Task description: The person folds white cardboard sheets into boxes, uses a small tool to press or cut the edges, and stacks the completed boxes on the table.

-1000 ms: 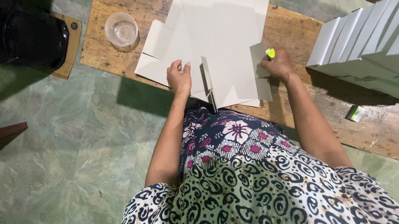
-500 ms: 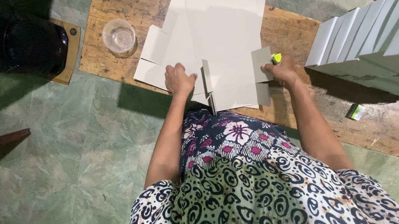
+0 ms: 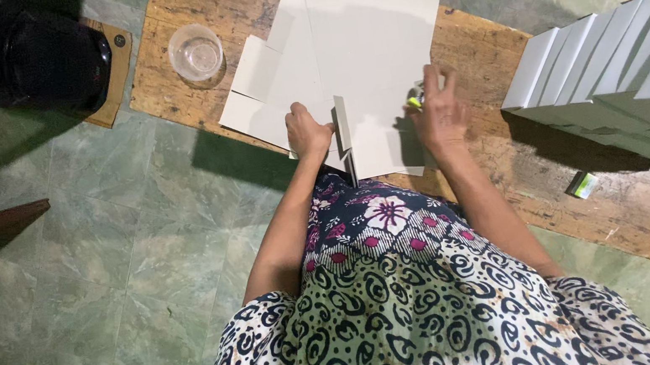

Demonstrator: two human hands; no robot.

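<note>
Green marbled floor tiles (image 3: 99, 265) spread out on the near side of a low, worn wooden board (image 3: 485, 58), seen from the head camera looking straight down. White card sheets (image 3: 374, 48) lie fanned over the board's middle. At the sheets' near edge the left hand (image 3: 307, 130) is curled shut on a raised flap of card (image 3: 342, 125), standing it upright. Just right of that flap, the right hand (image 3: 438, 111) rests on the sheet with fingers closed around a small yellow-green tool (image 3: 415, 99). A clear plastic cup (image 3: 196, 53) stands left of the sheets, and a row of finished white boxes (image 3: 621, 56) sits well to their right. The loosely stacked sheets could slide under pressure, which would probably skew the fold; the cup looks close enough to be knocked.
</note>
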